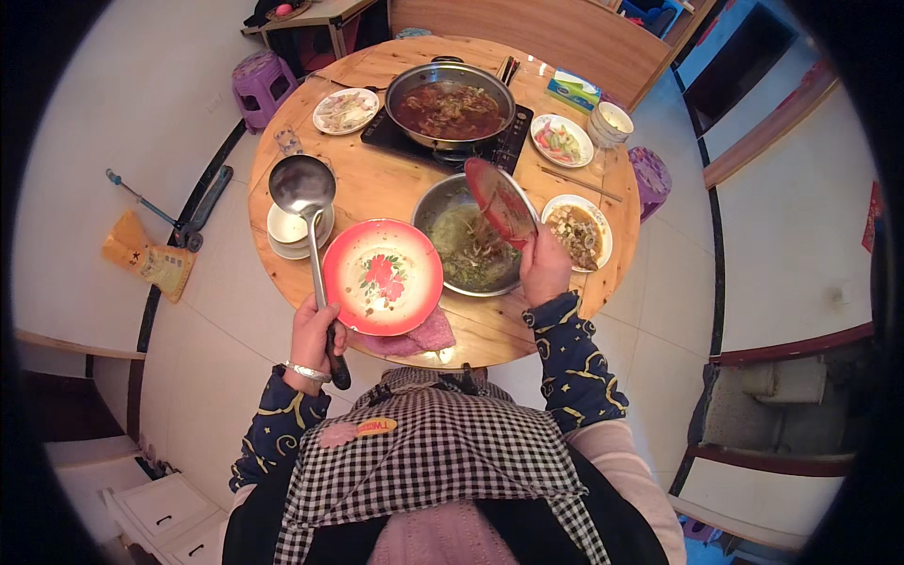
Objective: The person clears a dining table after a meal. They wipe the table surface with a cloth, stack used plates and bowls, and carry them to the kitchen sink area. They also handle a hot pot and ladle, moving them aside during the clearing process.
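Note:
My left hand [314, 337] grips the black handle of a steel ladle [302, 187]. Its bowl is raised above the table's left side, over a white bowl [286, 224] on a saucer. In my right hand [548, 265] is a red dish [500, 201], tipped on its side over a steel basin [428, 206]. Greenish broth with chopped greens and pale strips lies in the basin, partly hidden by the dish. Between my hands, a red-rimmed floral plate [409, 304] with food crumbs on it sits partly over a pink cloth [427, 335] at the table's near edge.
A wide pan [395, 88] of red stew stands on a black induction cooker [522, 134] at the back of the round wooden table [487, 332]. Around it are several plates of food, chopsticks [583, 183], a glass [288, 141], stacked bowls [609, 131] and a tissue box [573, 90].

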The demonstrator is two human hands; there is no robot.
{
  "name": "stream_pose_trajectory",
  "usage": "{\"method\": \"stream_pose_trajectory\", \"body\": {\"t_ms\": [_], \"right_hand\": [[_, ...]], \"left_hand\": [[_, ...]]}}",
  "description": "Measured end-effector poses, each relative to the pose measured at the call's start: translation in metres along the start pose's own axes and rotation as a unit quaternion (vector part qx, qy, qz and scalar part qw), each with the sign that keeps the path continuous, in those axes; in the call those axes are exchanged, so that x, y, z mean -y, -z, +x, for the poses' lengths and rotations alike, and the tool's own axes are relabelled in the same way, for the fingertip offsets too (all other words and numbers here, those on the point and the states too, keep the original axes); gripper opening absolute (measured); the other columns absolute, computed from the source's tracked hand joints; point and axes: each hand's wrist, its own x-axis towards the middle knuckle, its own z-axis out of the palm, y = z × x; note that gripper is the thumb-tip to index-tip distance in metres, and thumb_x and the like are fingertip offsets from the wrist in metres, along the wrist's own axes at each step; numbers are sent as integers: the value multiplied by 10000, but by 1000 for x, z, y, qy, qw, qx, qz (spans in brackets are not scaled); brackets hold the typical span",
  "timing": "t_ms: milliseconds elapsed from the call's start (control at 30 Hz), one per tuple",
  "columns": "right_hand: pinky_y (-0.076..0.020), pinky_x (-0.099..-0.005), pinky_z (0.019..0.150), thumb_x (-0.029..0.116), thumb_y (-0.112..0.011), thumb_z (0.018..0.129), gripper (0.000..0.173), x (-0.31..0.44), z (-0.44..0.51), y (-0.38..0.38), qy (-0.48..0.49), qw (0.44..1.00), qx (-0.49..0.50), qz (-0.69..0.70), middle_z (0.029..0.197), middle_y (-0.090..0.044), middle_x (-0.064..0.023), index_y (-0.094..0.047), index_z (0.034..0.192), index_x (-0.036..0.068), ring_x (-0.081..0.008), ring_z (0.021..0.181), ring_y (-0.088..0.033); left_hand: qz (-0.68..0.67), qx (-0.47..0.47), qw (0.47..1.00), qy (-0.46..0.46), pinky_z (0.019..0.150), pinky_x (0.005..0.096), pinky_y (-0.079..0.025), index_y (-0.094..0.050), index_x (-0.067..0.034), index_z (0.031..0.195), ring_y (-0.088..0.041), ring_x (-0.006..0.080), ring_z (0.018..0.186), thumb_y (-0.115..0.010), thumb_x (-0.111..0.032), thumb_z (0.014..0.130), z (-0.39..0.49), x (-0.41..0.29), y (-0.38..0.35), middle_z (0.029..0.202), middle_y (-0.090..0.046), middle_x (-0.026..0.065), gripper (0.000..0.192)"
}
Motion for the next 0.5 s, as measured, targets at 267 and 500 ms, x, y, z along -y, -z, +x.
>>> {"method": "stream_pose_trajectory", "body": {"t_ms": [267,500], "right_hand": [[-492,-382,628,32,-565,803,305,-20,0,6,87,996,-20,18,832,-600,-173,-529,1103,-10,-334,728,-598],[-490,-389,629,34,-573,799,293,-21,3,5,88,994,-32,47,827,-597,-177,-536,1086,-13,-341,712,-595]], "left_hand": [[2,-28,1000,-8,308,218,-307,-491,-47,945,-393,111,327,-504,-108,874,-1,6,-24,500,-448,22,95],[12,-27,1000,-1,305,219,-302,-492,-52,927,-398,112,325,-501,-102,874,-1,8,-34,481,-448,19,74]]}}
